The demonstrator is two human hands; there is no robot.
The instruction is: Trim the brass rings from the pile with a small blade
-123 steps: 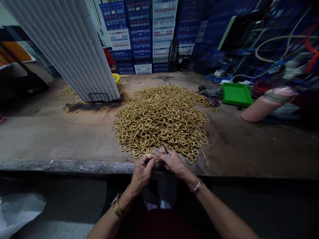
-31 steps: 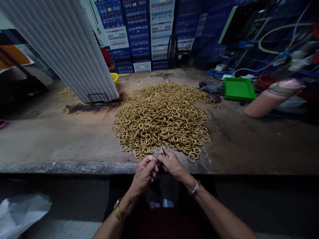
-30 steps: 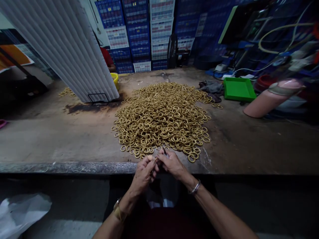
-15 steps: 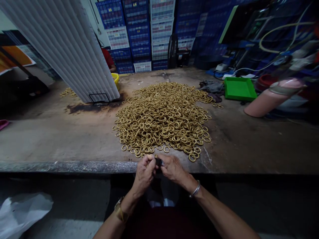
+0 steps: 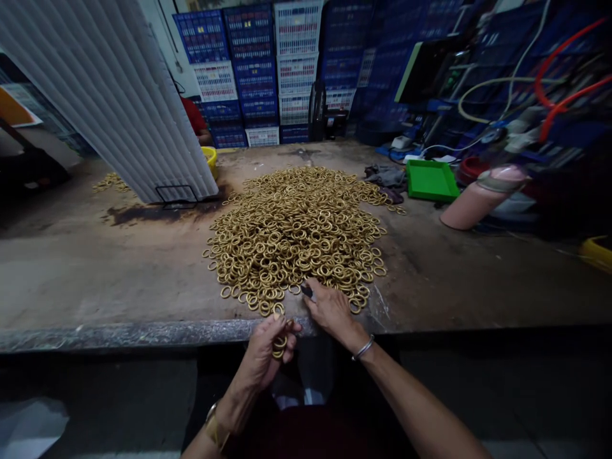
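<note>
A big heap of brass rings lies on the worn workbench in front of me. My left hand is closed on a small stack of brass rings at the bench's front edge. My right hand reaches onto the near rim of the heap, fingers pinched round a small dark tool whose tip touches the rings. A watch is on my left wrist, a metal bangle on my right.
A white ribbed panel leans at the back left, a yellow tub and a person in red behind it. A green tray, a pink tube and a rag lie right. Stacked crates line the back.
My hands have come apart: the left dropped to the bench edge with its rings, the right moved forward onto the heap. The view shifted a little to the right.
</note>
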